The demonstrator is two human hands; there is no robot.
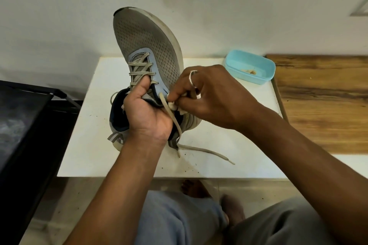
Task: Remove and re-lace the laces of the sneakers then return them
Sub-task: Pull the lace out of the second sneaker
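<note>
The left hand is gripping the sneaker at its collar, thumb pushing under the crossed rows. The right hand is pinching the lace beside the top eyelet, w/ a white scrap too. The sneaker is standing heel-down on the surface, toe up. Probably the unlacing is only starting; the next move is calling for a steady pull through that eyelet.

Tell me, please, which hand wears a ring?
The right hand, pinching the lace beside the sneaker: a silver ring circles one finger. The left hand, gripping the sneaker, shows none.
</note>
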